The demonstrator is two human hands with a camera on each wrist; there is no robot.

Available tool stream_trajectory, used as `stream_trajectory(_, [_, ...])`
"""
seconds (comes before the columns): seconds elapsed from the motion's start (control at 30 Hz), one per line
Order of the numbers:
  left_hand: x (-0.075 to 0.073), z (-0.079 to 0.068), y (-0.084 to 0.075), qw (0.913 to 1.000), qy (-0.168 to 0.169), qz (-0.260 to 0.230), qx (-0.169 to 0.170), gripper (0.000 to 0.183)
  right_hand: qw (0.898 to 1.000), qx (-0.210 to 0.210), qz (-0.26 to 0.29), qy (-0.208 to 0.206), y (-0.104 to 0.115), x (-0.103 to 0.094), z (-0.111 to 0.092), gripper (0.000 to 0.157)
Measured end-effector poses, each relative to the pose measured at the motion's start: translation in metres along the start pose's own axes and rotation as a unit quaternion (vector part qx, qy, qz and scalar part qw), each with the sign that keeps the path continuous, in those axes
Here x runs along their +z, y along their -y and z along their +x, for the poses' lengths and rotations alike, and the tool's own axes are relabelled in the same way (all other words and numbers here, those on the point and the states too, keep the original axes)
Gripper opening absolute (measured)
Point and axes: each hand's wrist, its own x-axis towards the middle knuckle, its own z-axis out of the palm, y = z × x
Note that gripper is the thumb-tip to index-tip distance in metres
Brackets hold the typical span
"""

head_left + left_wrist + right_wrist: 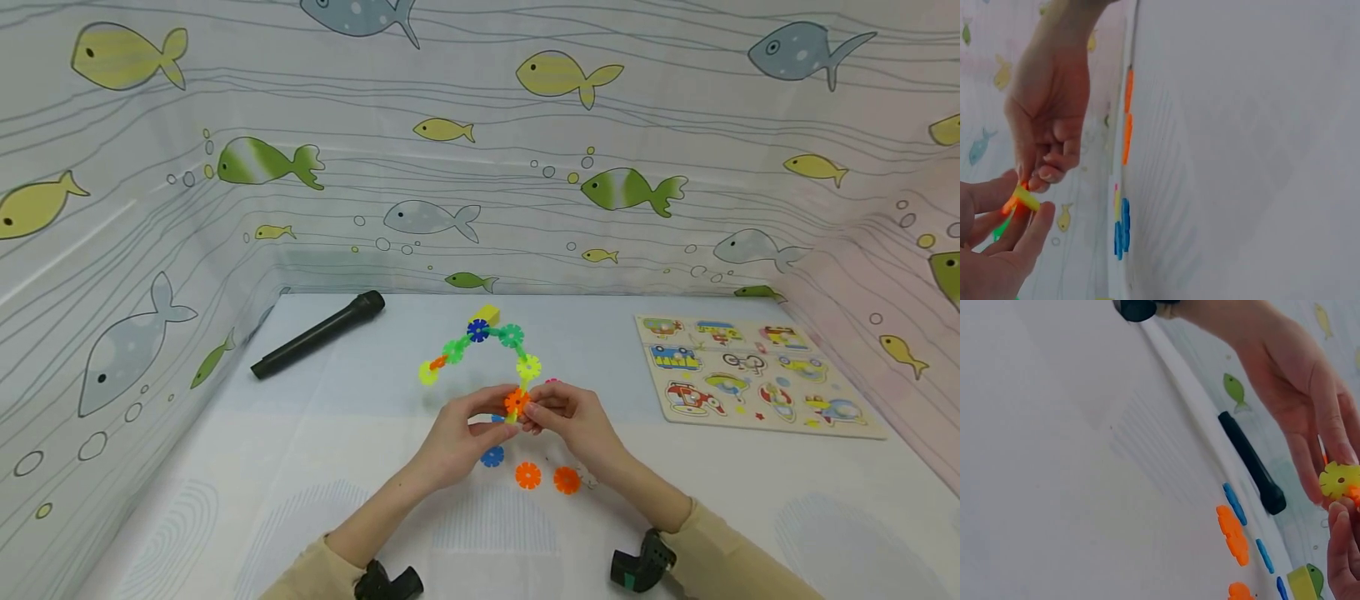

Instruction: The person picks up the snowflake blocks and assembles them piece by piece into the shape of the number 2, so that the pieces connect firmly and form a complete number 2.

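Both hands hold one end of a curved chain of notched plastic discs above the table. My left hand (459,437) pinches near an orange disc (516,402) at that end. Thumb and fingertips of my right hand (581,425) pinch the same spot from the other side. A yellow disc (1333,480) joins the orange one between the fingertips, shown face-on in the right wrist view. From there the chain arches away through a yellow disc (528,367), a green disc (512,336), a dark blue disc (477,331) and another green disc (453,351) to a yellow disc (428,372).
Loose on the table below the hands lie a blue disc (492,456) and two orange discs, one left (528,475), one right (567,480). A yellow block (486,314) stands behind the chain. A black microphone (318,335) lies back left, a wooden vehicle puzzle board (757,375) at right.
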Motion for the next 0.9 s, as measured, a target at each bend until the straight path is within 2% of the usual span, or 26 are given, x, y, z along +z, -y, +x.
stream_trajectory(0.23, [-0.002, 0.000, 0.001, 0.9998, -0.010, 0.014, -0.003, 0.049, 1.000, -0.001, -0.028, -0.011, 0.001, -0.007, 0.004, 0.025])
stream_trajectory(0.47, [-0.002, 0.001, 0.001, 0.9998, -0.012, 0.011, -0.010, 0.048, 0.994, 0.004, -0.104, -0.038, 0.002, -0.030, 0.013, 0.027])
stream_trajectory(0.57, [-0.002, 0.001, 0.001, 0.9998, -0.015, 0.008, -0.013, 0.048, 0.983, 0.009, -0.173, -0.053, -0.003, -0.041, 0.021, 0.025])
stream_trajectory(0.7, [-0.002, 0.001, 0.000, 0.9998, -0.018, 0.005, -0.012, 0.049, 0.960, 0.010, -0.275, -0.043, -0.011, -0.047, 0.030, 0.024])
stream_trajectory(0.9, [-0.004, 0.001, 0.001, 0.9996, -0.023, 0.008, -0.013, 0.048, 0.940, -0.002, -0.340, -0.039, -0.018, -0.048, 0.040, 0.029])
